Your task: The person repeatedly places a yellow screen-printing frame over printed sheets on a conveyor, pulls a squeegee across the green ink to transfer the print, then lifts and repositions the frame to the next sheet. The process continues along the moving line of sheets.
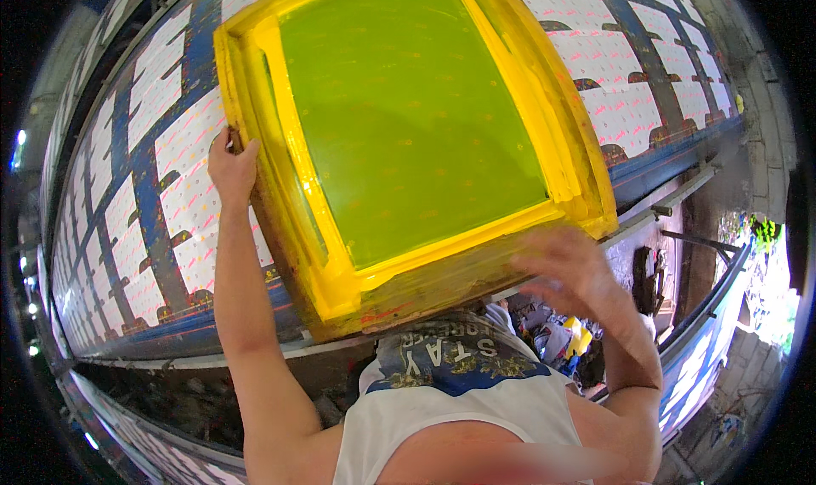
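Observation:
A large screen printing frame (416, 128) lies tilted in front of me, over the printing table. Its mesh is green, and yellow tape and paint cover the border. My left hand (232, 166) holds the frame's left edge, with the fingers partly hidden at the rim. At the near right edge of the frame is my right hand (568, 268), smeared by motion. Whether its fingers touch the wood cannot be made out.
The long blue table (149, 192) carries rows of white fabric pieces (586, 56) printed with small pink marks, on both sides of the frame. A metal rail (671, 200) runs along its near edge. A heap of mixed cloths (552, 336) lies below, by my right arm.

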`<action>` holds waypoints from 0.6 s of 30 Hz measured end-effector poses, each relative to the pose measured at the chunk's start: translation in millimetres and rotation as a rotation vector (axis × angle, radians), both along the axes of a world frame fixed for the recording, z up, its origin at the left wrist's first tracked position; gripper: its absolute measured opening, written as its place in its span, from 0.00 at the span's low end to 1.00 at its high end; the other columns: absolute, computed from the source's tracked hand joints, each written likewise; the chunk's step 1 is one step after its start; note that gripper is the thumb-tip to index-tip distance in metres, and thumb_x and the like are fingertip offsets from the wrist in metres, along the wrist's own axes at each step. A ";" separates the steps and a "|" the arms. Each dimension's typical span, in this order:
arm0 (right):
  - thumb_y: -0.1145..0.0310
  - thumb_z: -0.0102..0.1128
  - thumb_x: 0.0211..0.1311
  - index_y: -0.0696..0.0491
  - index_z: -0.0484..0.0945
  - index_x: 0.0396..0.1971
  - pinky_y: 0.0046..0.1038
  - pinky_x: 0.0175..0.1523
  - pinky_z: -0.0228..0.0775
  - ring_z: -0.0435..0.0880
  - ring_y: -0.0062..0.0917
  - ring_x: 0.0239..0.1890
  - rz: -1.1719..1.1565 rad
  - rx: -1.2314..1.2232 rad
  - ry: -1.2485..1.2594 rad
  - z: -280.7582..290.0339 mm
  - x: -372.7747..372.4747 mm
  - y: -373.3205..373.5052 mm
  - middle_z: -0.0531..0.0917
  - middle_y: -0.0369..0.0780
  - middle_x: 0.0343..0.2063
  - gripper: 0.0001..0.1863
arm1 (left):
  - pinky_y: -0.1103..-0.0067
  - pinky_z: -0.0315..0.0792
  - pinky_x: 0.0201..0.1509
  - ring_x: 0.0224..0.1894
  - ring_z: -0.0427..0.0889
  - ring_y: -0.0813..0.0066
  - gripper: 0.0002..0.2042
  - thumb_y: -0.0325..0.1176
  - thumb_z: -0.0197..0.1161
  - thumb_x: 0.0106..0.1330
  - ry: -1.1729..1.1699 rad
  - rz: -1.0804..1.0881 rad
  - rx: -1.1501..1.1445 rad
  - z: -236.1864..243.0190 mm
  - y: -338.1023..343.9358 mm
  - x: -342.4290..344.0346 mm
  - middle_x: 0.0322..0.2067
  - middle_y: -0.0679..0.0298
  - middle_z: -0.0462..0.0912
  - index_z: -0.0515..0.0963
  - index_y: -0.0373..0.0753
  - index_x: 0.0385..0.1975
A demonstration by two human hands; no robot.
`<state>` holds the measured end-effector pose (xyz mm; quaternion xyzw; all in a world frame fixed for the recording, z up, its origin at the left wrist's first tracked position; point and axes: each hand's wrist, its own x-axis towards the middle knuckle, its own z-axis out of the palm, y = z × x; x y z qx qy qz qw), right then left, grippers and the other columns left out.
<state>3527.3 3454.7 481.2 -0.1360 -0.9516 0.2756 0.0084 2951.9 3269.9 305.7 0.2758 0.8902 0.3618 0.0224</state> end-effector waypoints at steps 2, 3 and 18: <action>0.64 0.73 0.64 0.48 0.87 0.59 0.45 0.66 0.80 0.88 0.42 0.59 0.133 0.070 -0.043 -0.1 -18.7 -31.7 0.88 0.44 0.53 0.22 | 0.63 0.79 0.71 0.64 0.87 0.49 0.37 0.39 0.79 0.61 0.064 -0.012 -0.011 -7.9 5.8 -11.8 0.64 0.42 0.86 0.79 0.30 0.71; 0.64 0.71 0.64 0.48 0.87 0.59 0.44 0.65 0.80 0.88 0.42 0.57 0.176 0.137 -0.053 -2.9 -29.0 -41.9 0.88 0.44 0.52 0.22 | 0.64 0.79 0.72 0.65 0.87 0.49 0.37 0.39 0.79 0.61 0.068 -0.012 -0.013 -11.3 8.9 -17.1 0.64 0.42 0.86 0.79 0.30 0.71; 0.73 0.68 0.60 0.51 0.89 0.58 0.45 0.61 0.82 0.91 0.42 0.54 0.100 0.217 -0.160 -34.5 -66.1 -73.6 0.90 0.45 0.52 0.23 | 0.70 0.78 0.71 0.64 0.89 0.60 0.36 0.30 0.75 0.65 -0.056 -0.034 0.163 -20.3 13.0 -6.9 0.64 0.45 0.88 0.74 0.24 0.75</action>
